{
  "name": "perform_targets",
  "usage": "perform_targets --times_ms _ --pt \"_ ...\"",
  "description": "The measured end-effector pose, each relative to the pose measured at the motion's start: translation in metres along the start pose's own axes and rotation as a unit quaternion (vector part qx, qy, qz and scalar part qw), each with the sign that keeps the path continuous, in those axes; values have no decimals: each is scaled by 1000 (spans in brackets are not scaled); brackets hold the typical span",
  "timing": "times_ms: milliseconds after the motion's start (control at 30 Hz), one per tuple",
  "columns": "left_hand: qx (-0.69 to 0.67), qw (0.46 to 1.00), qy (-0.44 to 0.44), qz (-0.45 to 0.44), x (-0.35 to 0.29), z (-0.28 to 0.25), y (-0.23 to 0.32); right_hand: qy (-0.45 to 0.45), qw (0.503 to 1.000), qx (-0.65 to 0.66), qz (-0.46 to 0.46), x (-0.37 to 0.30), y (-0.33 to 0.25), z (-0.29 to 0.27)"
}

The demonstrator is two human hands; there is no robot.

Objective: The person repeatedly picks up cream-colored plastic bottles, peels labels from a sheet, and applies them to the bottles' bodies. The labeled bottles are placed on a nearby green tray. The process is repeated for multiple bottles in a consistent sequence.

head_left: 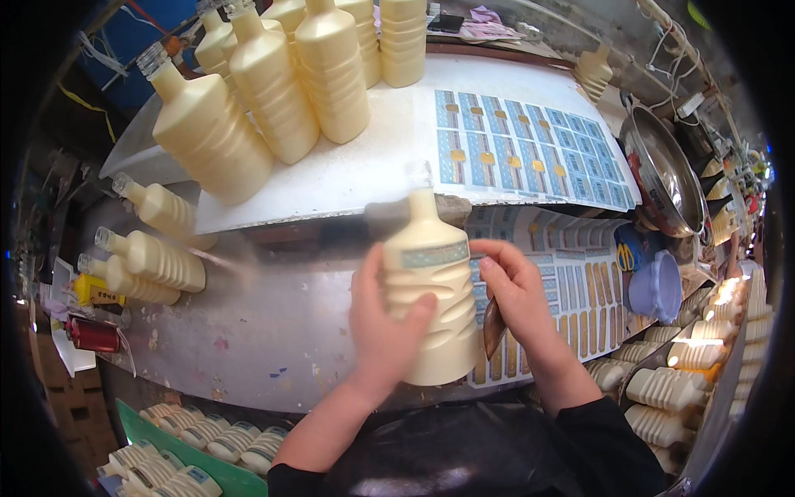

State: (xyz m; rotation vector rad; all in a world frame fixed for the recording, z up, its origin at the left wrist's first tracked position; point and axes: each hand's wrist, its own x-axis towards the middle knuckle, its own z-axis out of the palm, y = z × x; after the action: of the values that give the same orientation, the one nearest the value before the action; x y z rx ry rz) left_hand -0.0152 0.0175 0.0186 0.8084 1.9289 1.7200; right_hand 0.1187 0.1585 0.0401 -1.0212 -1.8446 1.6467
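My left hand [385, 319] is wrapped round the left side of a cream-coloured ribbed bottle [435, 352], held nearly upright with its glassy neck up. A blue patterned label strip [435, 254] lies across the bottle's shoulder. At the right end of that strip are the thumb and forefinger of my right hand [517, 286]. Its curled fingers hold a brown, pointed, flat tool [493, 330], which hangs down beside the bottle; its exact kind does not show. Behind this hand lie sheets of blue and gold labels [571, 286].
Several cream bottles [331, 74] stand on a raised white board [397, 157] with another label sheet [522, 145]. Bottles lie at the left [166, 261]. Right are a metal basin [662, 166], purple bucket [656, 290] and blue-handled scissors [627, 248]. Labelled bottles fill a green crate [137, 427].
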Motion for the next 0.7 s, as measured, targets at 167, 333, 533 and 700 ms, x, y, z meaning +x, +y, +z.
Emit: perform_targets --times_ms 167,333,533,700 --pt "-143 988 13 -53 22 -12 6 -77 993 81 50 18 -9 -2" --pt "-202 975 0 -97 32 -14 7 -118 987 76 78 24 -24 0" --pt "-282 952 14 -120 31 -5 6 -132 985 91 69 25 -22 1" --pt "-270 955 32 -118 30 -1 13 -119 988 85 52 30 -6 3"
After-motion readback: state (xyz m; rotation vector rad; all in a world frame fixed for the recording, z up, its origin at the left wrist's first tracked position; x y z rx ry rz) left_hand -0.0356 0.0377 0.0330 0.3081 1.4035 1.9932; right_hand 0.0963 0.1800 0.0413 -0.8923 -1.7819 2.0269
